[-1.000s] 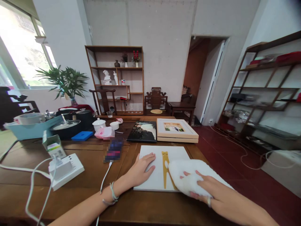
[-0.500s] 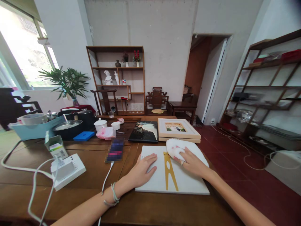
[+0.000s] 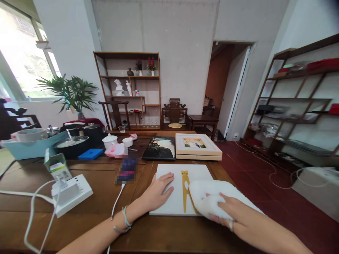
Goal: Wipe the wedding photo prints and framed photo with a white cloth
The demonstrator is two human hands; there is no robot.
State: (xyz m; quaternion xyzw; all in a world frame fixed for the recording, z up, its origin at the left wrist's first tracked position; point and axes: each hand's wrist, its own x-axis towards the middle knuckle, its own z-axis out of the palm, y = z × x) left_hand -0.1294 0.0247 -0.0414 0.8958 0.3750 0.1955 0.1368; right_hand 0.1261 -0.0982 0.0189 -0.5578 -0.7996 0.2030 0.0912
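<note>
A flat white board or canvas [image 3: 173, 208] lies on the table in front of me. It bears a golden-yellow long-legged shape [image 3: 184, 201] with two small ears at its top. My left hand [image 3: 158, 192] rests flat across the board's left part, fingers spread. Bunched in my right hand [image 3: 233, 213] is a fluffy white cloth [image 3: 209, 192], pressed on the board's right side. The cloth covers the lower right leg of the yellow shape and the board's right corner, and part of it drapes past the edge.
Behind the board lie a dark picture panel [image 3: 160, 148] and stacked wooden frames [image 3: 198, 155]. To the left are a phone [image 3: 127, 169] on a cable, a power strip [image 3: 72, 195], a small opened box [image 3: 57, 165], a blue box [image 3: 90, 154] and a pan [image 3: 71, 145].
My right hand has drawn the white cloth down and right, from the board's upper right towards its lower right, over part of the yellow shape. My left hand stays on the board.
</note>
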